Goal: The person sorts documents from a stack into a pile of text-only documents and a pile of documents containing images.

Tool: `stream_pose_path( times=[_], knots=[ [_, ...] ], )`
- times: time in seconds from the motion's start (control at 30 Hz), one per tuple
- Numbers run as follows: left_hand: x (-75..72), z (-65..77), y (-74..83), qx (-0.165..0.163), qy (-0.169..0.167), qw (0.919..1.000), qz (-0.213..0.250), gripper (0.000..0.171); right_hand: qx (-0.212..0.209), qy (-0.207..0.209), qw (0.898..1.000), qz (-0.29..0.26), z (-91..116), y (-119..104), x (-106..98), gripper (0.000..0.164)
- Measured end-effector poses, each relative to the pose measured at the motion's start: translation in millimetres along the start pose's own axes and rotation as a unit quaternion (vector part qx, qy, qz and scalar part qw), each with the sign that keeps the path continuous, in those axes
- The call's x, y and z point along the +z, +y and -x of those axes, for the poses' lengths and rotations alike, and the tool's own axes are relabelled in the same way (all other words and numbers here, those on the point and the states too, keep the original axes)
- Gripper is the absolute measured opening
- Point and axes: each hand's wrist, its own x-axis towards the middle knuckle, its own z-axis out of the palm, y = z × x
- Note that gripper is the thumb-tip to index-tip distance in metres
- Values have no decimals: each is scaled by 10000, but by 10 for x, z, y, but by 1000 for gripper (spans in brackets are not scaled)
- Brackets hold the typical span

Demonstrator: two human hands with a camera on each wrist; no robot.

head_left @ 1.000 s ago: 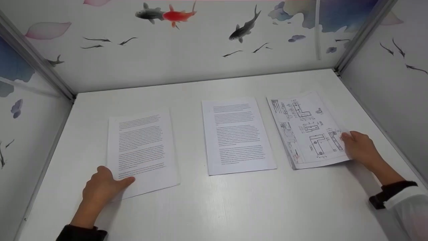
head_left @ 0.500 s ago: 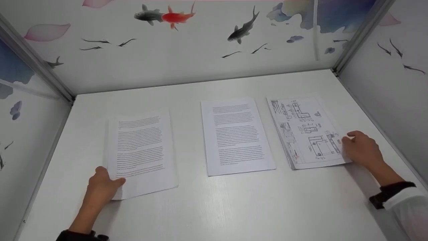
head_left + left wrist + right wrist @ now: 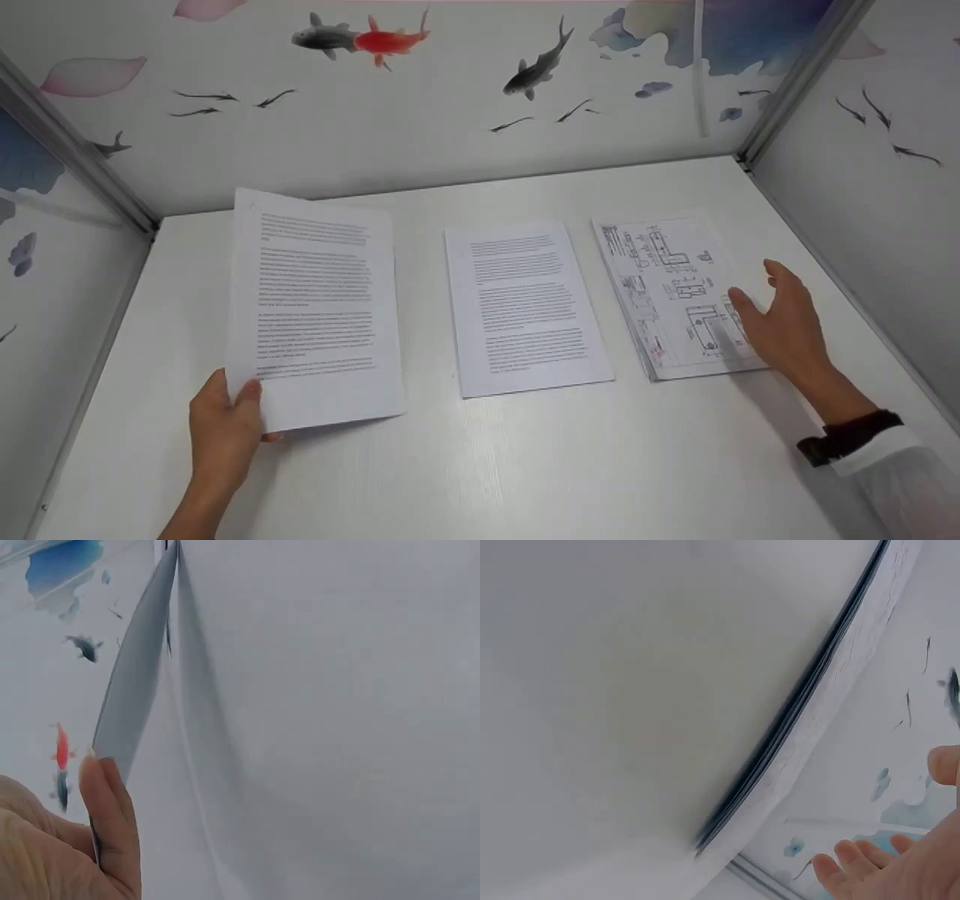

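Observation:
At the left of the head view, my left hand [image 3: 225, 427] grips a sheaf of printed paper [image 3: 322, 300] by its lower left corner, thumb in front and fingers behind. The sheaf is raised and tilted up off the table. In the left wrist view the thumb and fingers [image 3: 112, 817] pinch the paper's edge [image 3: 135, 682]. My right hand [image 3: 787, 322] hovers over the right edge of a stack of technical drawings [image 3: 667, 307], fingers spread and holding nothing. The right wrist view shows its fingers [image 3: 847, 870] apart from the stack's layered edge [image 3: 795, 712].
A second text-printed stack of paper [image 3: 525, 307] lies flat in the middle of the white table [image 3: 480, 465]. White panels [image 3: 420, 142] painted with fish close in the back and both sides, with metal posts [image 3: 82, 142] at the corners.
My left hand has lifted the left sheaf from the table and tilted it upright. My right hand has let go of the drawings' edge and risen, moving slightly left. The middle stack stays put.

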Motion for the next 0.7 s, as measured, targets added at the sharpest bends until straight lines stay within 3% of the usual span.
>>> stream_pose_path(
  times=[0.1,0.23,0.47,0.7],
  knots=[
    [105,80,82,200,257,9990,311,31,-254,39,9992,-295,56,-153,105,76],
    [274,173,199,596,316,9946,784,29,-753,25,9944,-735,150,-416,260,74],
    [586,278,458,1297,101,9794,1545,30,-1443,-271,9782,-1470,345,-848,497,70],
    [914,349,721,1550,-298,9642,2130,33,-1470,-934,9526,-2495,559,-1223,702,64]
  ],
)
